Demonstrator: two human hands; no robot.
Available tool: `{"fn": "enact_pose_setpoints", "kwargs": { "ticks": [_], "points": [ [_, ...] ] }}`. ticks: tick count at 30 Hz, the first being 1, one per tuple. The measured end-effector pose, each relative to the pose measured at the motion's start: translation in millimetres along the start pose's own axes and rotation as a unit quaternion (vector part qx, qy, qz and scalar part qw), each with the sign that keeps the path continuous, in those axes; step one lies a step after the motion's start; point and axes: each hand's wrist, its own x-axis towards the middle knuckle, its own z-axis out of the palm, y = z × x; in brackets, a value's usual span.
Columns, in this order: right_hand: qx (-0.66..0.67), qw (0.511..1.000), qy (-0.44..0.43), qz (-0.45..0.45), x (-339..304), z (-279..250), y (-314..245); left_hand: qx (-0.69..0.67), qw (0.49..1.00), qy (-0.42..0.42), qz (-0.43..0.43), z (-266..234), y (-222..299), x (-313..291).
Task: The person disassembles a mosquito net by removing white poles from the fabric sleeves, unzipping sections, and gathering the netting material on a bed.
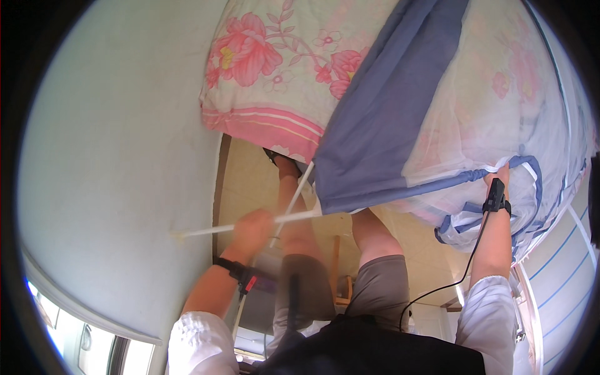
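Note:
My left hand (253,231), blurred by motion, is closed around a thin white pole (297,217). The pole's right end meets the corner of a blue fabric band (387,119); whether it runs inside the cloth is hidden. My right hand (499,175) grips the narrow blue hem (437,184) of the same cloth, which joins sheer white netting (459,119) like a mosquito net. A second white pole (302,187) slants down from the cloth's left edge and crosses the first close to my left hand.
A bed cover (269,69) with pink flowers and a pink border lies ahead, partly under the netting. At left rises a pale wall (112,156), with a bright window (87,325) at lower left. My legs stand over a tan floor (247,178). Bunched netting (475,228) hangs near my right wrist.

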Motion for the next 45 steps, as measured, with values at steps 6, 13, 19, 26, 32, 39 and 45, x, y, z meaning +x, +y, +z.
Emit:
{"fn": "enact_pose_setpoints", "kwargs": {
  "ticks": [6, 13, 19, 26, 32, 39, 45],
  "points": [
    [0.031, 0.999, -0.004, -0.006, 40.3, -11.3, -0.7, 0.038, 0.98, 0.017, -0.196, 7.9, -6.6, -25.7],
    [0.012, 0.998, 0.06, -0.011, 41.0, -10.1, -3.8, 0.14, 0.932, 0.07, -0.327, -2.9, -38.9, -36.7],
    [0.019, 0.999, 0.034, -0.006, 51.6, -18.5, 0.1, -0.021, 0.946, 0.185, -0.267, -28.3, -7.2, 9.8],
    [0.017, 0.998, -0.054, -0.001, 39.1, -14.8, 6.4, 0.027, 0.968, 0.25, 0.023, -69.6, 55.3, 262.2],
    [0.073, 0.989, -0.126, 0.015, 4.7, -4.6, 6.0, 0.063, 0.903, 0.39, 0.168, -93.9, 92.4, 348.5],
    [0.097, 0.992, -0.079, 0.028, -0.1, -7.5, 0.3, 0.038, 0.989, -0.133, -0.05, -49.2, 68.6, 208.5],
    [0.09, 0.991, -0.084, 0.051, -16.4, -3.9, -3.0, -0.014, 1.0, -0.013, -0.024, -12.8, 113.6, 132.2]
  ]
}}
